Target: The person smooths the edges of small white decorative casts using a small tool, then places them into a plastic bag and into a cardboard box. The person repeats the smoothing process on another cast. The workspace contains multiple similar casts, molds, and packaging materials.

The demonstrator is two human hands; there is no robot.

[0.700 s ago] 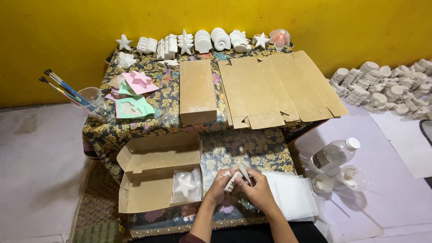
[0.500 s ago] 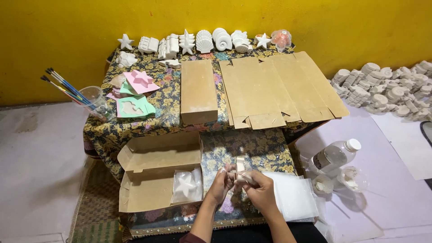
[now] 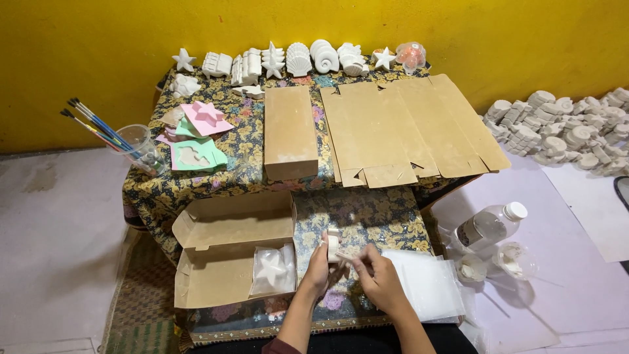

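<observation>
two hands | small white plaster piece | floral cloth

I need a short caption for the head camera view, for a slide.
Both hands, left hand and right hand, hold a small white plaster piece beside an open cardboard box.

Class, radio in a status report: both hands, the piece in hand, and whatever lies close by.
Left hand grips small white plaster piece, upright. Right hand pinches at it. Open cardboard box left, stack of clear bags right; nothing blocking.

Yellow wall, floral tablecloth, brown boxes, white figurines
</observation>
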